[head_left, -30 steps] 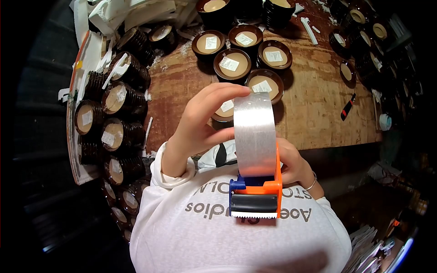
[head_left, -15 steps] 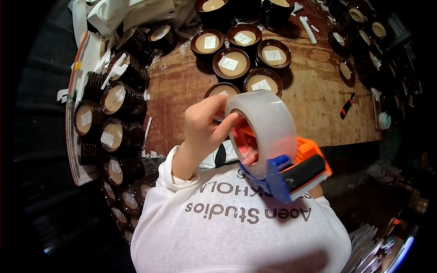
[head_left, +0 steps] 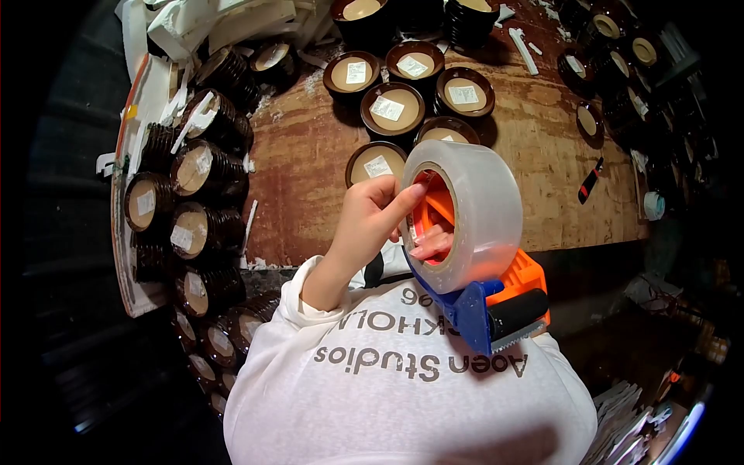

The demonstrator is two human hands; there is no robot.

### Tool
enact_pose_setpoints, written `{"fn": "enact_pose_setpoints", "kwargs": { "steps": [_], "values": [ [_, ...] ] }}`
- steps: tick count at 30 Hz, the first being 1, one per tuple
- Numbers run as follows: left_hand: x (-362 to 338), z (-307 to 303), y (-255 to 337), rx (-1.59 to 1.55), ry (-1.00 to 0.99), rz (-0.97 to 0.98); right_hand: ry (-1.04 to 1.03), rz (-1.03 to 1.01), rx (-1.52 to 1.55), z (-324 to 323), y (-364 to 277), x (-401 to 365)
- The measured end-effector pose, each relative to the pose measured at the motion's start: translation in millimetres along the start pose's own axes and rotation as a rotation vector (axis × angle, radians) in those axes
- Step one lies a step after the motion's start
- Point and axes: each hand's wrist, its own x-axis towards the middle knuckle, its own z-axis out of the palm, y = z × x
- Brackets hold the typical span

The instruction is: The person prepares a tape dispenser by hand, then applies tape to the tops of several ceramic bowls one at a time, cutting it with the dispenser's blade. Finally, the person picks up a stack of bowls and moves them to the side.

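A tape dispenser (head_left: 525, 273) with orange and blue parts, a black roller and a toothed cutter hangs in front of my chest. It carries a wide roll of clear packing tape (head_left: 490, 205). My left hand (head_left: 370, 219) grips the roll's near-left rim, thumb over the edge into the core and fingers curled. Through the core I see fingers of my right hand (head_left: 434, 243), closed around the dispenser from the far side; the rest of that hand is hidden behind the roll. Just beyond stands a brown bowl (head_left: 377, 165) with a white label.
Several stacks of labelled brown bowls (head_left: 394, 108) stand on the wooden table (head_left: 542, 170). More bowl stacks (head_left: 194, 169) line the left side. A utility knife (head_left: 591, 180) lies at the right, with white foam pieces (head_left: 232, 27) at the back left.
The tape roll has shifted right and turned, so more of its core shows. The cutter end has swung slightly left and down. My left hand has moved right with the roll.
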Motion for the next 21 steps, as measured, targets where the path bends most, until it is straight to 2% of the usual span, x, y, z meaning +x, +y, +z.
{"fn": "enact_pose_setpoints", "kwargs": {
  "steps": [2, 6, 8, 9, 12, 17, 19, 20, 21],
  "values": [
    [0.3, 0.1, 0.3, -0.016, -0.026, -0.006, 0.020, 0.007, 0.150, 0.5, 4.3, -2.3],
    [2.5, 2.6, -5.8, -0.075, -0.075, -0.044, 0.038, -0.044, 0.107, 1.1, 0.1, -3.2],
    [3.1, 2.2, -8.0, -0.091, -0.096, -0.070, 0.047, -0.013, 0.347, 1.7, 8.4, -3.8],
    [3.6, 1.9, -9.5, -0.107, -0.116, -0.095, 0.047, -0.013, 0.348, -1.1, 14.5, -1.5],
    [5.3, 0.8, -22.3, -0.276, -0.208, -0.160, -0.063, -0.104, 0.109, -11.2, 23.8, 6.5],
    [2.3, 4.6, -15.8, -0.219, -0.263, -0.286, -0.082, -0.371, -0.208, -14.7, 6.9, 11.2],
    [3.6, -4.7, -23.4, -0.227, -0.409, -0.342, -0.087, -0.525, -0.355, -19.4, -2.1, 14.9],
    [4.7, -6.8, -25.6, -0.227, -0.410, -0.341, -0.085, -0.591, -0.388, -23.7, -2.2, 14.1],
    [6.3, -8.7, -27.3, -0.096, -0.305, -0.203, -0.093, -0.603, -0.271, -24.6, 2.5, 14.6]
  ]
}}
